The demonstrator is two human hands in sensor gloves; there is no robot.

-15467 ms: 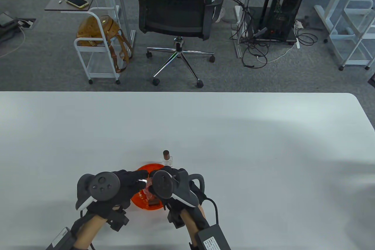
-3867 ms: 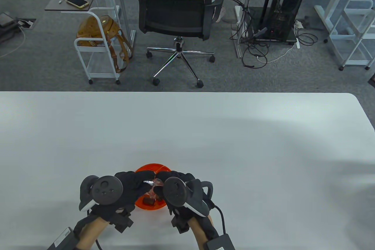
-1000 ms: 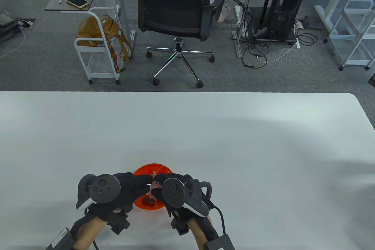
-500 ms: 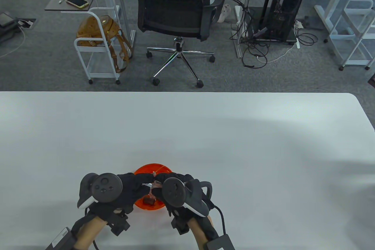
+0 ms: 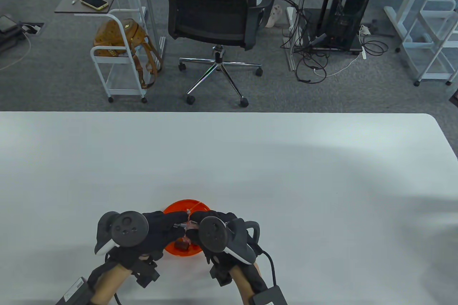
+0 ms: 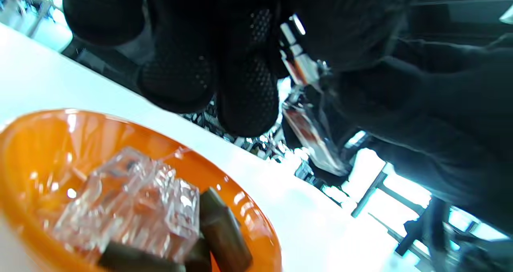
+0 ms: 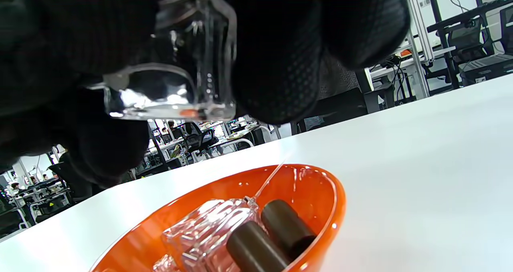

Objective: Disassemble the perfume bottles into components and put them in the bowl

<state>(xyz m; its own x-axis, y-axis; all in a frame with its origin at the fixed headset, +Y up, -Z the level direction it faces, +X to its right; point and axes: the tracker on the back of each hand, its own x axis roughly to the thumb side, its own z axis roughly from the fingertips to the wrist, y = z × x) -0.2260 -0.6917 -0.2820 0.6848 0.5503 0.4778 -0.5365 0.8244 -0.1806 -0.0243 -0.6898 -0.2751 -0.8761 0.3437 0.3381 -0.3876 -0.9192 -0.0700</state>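
Note:
An orange bowl sits near the table's front edge. In it lie a clear glass bottle body, a thin dip tube and two brown caps. Above the bowl my right hand grips a second clear bottle. My left hand pinches the silver spray head on that bottle's neck. Both hands hover close together over the bowl.
The white table stretches wide on all sides of the bowl. Beyond its far edge stand an office chair, a white cart with a brown bag and a computer tower with cables.
The last standing bottle has left the table and a second brown cap lies in the bowl. Over the last second the hands have hardly moved, both holding the bottle above the bowl.

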